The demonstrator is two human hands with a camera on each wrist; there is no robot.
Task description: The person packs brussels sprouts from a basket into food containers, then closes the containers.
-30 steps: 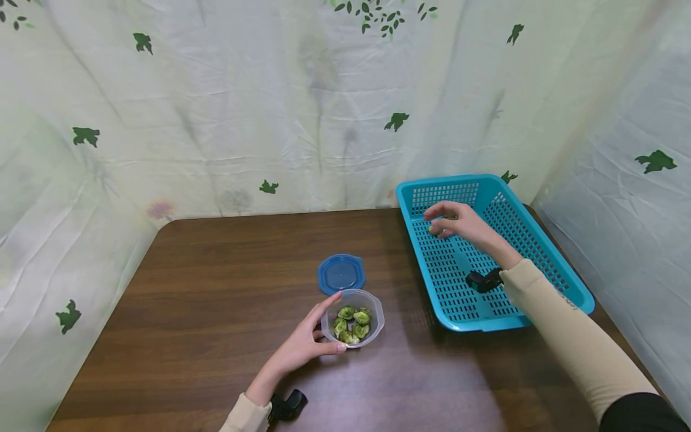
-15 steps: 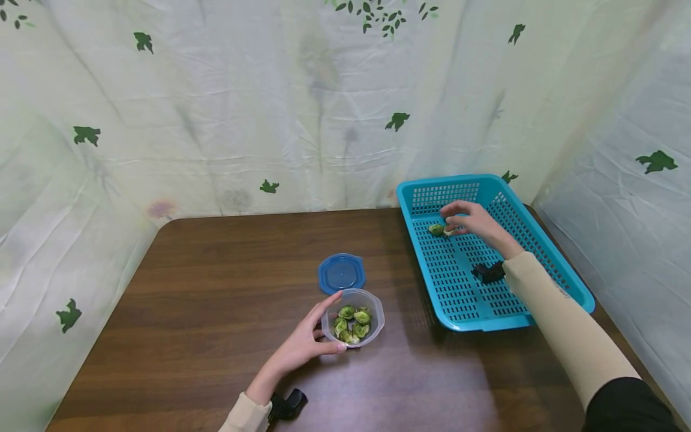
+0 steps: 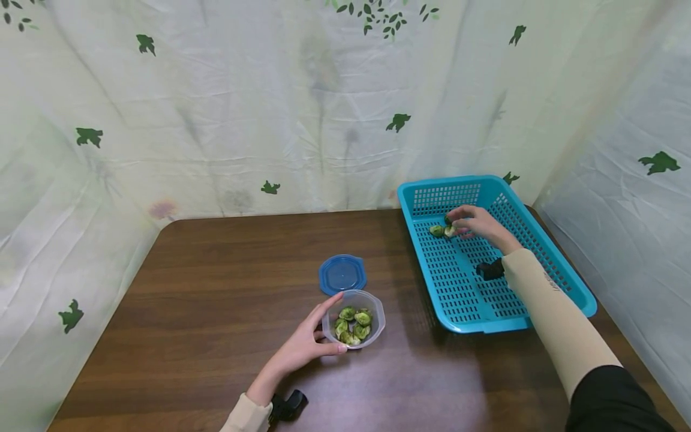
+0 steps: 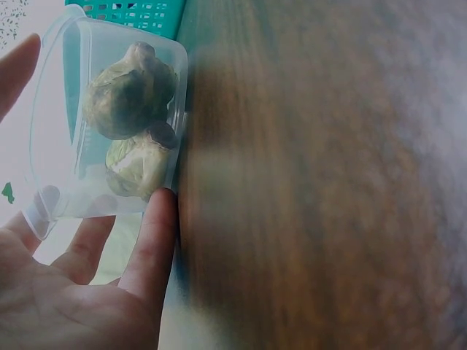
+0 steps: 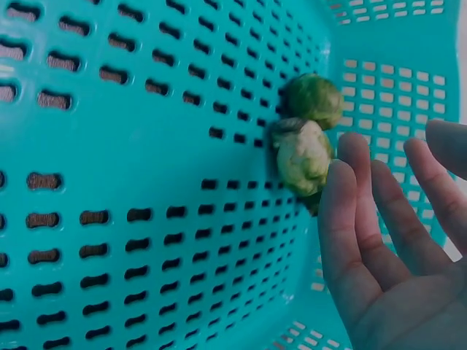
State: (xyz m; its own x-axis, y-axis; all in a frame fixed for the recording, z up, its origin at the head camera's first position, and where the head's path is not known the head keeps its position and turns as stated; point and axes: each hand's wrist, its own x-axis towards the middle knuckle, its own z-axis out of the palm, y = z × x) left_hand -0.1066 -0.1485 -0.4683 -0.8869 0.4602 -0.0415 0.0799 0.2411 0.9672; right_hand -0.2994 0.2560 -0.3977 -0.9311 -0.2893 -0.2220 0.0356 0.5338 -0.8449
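Note:
My left hand (image 3: pixel 299 348) grips a clear plastic food container (image 3: pixel 379 321) on the table, thumb and fingers around its near left side. Several Brussels sprouts (image 3: pixel 362 317) lie inside; two show through the wall in the left wrist view. At the back of the blue basket (image 3: pixel 426 285) is my right hand (image 3: pixel 479 225), fingers loosely bent and apart, holding nothing. Right by its fingertips, a pale Brussels sprout (image 5: pixel 303 157) and a greener Brussels sprout (image 5: pixel 314 100) lie in the basket. The fingers partly cover a third Brussels sprout (image 3: pixel 447 220) in the head view.
Just behind the container lies its blue lid (image 3: pixel 342 274), flat on the wooden table (image 3: pixel 232 300). The basket stands at the table's right side, its walls raised all around. A pale curtain (image 3: pixel 227 108) with leaf prints hangs behind the table.
My right hand has shifted right inside the basket, away from the Brussels sprouts, which now show on its floor beside the fingers. The left hand and container have kept their place.

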